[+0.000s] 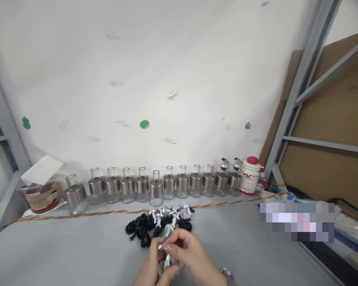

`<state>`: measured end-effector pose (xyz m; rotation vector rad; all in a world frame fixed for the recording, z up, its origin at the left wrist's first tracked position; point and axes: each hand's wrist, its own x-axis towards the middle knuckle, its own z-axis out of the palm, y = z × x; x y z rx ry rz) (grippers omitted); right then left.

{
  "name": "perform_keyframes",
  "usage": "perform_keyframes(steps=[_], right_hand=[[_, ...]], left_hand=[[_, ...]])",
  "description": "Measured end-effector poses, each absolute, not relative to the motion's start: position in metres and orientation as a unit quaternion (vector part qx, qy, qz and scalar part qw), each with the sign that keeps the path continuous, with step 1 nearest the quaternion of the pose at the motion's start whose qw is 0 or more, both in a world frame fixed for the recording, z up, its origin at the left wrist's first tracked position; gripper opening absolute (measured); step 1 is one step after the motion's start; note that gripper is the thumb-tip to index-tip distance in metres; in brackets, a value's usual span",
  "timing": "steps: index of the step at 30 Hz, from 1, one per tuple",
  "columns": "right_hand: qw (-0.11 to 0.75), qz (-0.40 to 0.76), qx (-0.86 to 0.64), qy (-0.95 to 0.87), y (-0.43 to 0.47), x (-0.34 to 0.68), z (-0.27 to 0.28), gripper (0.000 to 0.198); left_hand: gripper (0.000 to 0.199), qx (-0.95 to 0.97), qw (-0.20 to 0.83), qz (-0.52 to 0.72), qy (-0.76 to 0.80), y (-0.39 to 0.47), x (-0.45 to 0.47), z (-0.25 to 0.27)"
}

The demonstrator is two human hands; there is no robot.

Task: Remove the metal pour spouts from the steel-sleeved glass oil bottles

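At the front of the table my left hand (151,265) and my right hand (192,254) meet, both closed. Between their fingers is a small silver pourer part (167,261), largely covered by the fingertips. Just beyond my hands lies a loose pile of black stoppers (141,228) mixed with silver pourer parts (175,216). A row of glass bottles with metal sleeves (142,183) stands along the wall. Two bottles at the right end carry a silver and black pourer top (224,165); the others have bare necks.
A twisted red and yellow wire (107,213) crosses the table before the bottles. A cream jar with a red lid (249,176) stands at the row's right end, a plastic tub (43,196) at far left. Grey metal posts (289,107) and cardboard (331,115) flank the right side.
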<state>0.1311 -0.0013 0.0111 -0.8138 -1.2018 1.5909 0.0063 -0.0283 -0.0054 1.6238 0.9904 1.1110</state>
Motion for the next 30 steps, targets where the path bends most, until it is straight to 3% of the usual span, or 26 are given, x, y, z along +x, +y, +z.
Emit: perform_keyframes(steps=[13, 20, 26, 30], right_hand=[[0.47, 0.658, -0.316, -0.496, -0.002, 0.13, 0.012, 0.031], [0.497, 0.486, -0.318, -0.645, -0.011, 0.135, 0.027, 0.041], [0.468, 0.357, -0.274, -0.761, -0.025, 0.136, 0.034, 0.032], [0.429, 0.346, -0.271, -0.789, -0.026, 0.139, 0.04, 0.028]], left_hand=[[0.036, 0.634, 0.45, 0.458, 0.431, -0.028, 0.007, -0.006], [0.054, 0.609, 0.474, 0.473, 0.425, -0.027, 0.003, -0.006], [0.065, 0.615, 0.461, 0.47, 0.435, -0.029, 0.004, -0.009], [0.064, 0.6, 0.436, 0.5, 0.446, -0.025, 0.004, -0.007]])
